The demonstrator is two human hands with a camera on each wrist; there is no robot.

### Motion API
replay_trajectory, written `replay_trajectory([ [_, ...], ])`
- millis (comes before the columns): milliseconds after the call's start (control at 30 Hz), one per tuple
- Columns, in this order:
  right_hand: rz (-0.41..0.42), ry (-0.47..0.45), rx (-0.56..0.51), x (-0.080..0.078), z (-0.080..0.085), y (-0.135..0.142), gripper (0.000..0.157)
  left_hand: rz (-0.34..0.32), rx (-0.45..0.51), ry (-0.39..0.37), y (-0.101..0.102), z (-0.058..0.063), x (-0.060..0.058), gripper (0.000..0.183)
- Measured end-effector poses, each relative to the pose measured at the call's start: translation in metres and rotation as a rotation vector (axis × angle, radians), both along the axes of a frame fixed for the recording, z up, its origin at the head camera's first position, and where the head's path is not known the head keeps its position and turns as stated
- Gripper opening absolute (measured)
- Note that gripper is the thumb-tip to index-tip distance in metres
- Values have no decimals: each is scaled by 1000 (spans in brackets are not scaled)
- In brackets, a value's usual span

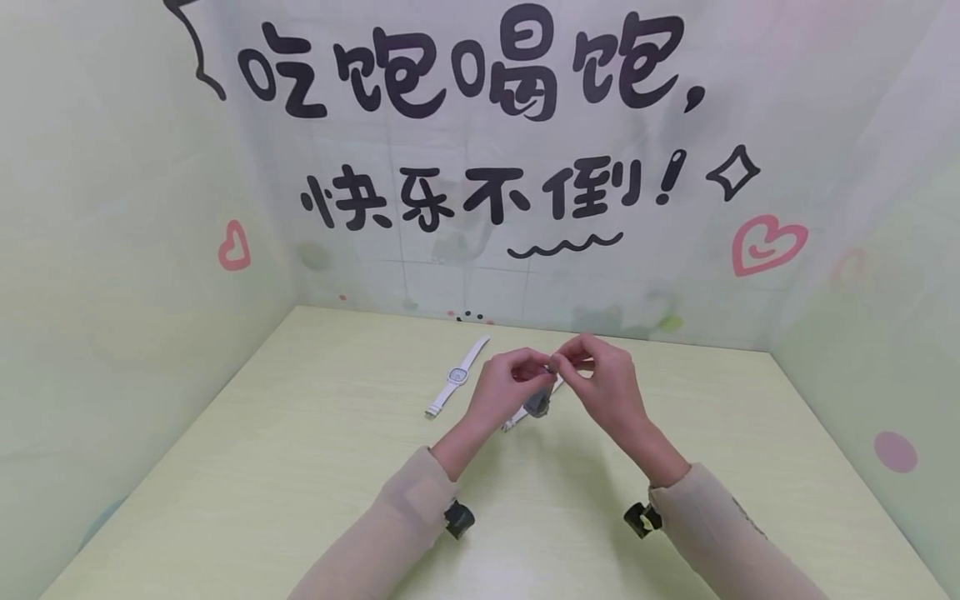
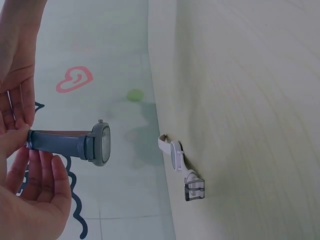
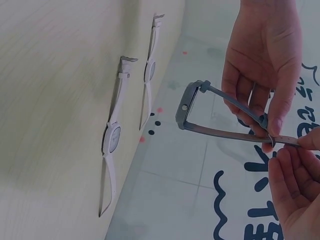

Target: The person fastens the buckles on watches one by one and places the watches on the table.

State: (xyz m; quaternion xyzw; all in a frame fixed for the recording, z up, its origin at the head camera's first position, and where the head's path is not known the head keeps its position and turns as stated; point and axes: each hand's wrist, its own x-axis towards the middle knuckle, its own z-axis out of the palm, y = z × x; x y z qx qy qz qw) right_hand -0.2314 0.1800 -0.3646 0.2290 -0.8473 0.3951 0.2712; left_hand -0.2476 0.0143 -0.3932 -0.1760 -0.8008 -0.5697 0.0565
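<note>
A watch with a blue-grey strap (image 3: 225, 134) hangs case down between my hands, its strap ends brought together into a loop. In the right wrist view, my left hand (image 3: 265, 65) pinches the strap at the buckle. The strap's tip passes through there, and my right hand (image 3: 295, 185) pinches it between thumb and fingers. Seen from the left wrist, the watch case (image 2: 101, 144) stands clear of the table. In the head view, my left hand (image 1: 510, 387) and right hand (image 1: 607, 387) meet at the fingertips and partly hide the strap.
Two white watches lie stretched out on the table (image 1: 337, 467). One white watch (image 1: 457, 377) is left of my hands; the other white watch (image 1: 516, 418) lies beneath them, partly covered. Behind the table stands a wall (image 1: 420, 283) with printed lettering.
</note>
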Motion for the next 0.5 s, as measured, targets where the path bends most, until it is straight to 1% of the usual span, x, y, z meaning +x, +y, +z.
replay_trajectory([
  [167, -3, 11, -10, 0, 1, 0, 7, -10, 8, -9, -1, 0, 1, 18],
  [333, -3, 12, -17, 0, 2, 0, 11, -8, 8, -8, -1, 0, 0, 18],
  [500, -3, 10, -31, 0, 2, -1, 11, -13, 4, -9, -1, -1, 0, 18],
])
